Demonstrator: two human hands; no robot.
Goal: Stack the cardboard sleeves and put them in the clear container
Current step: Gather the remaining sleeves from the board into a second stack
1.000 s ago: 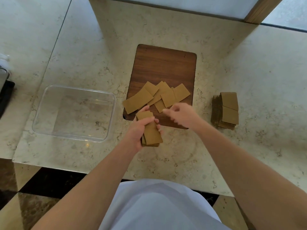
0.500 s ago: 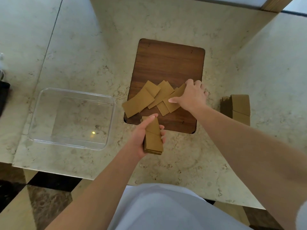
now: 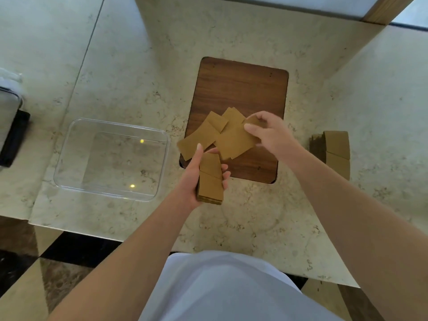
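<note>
Cardboard sleeves — pinched by right hand, left hand gripping stack.

Left hand: a stack of sleeves is gripped.
Right hand: one sleeve is pinched.
Clear container: nothing held.

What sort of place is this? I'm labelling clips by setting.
Probably a café or food-service counter: a beige marble countertop, brown cardboard cup sleeves scattered on a dark wooden board, and a clear rectangular plastic container for stocking them.

container left of board
</note>
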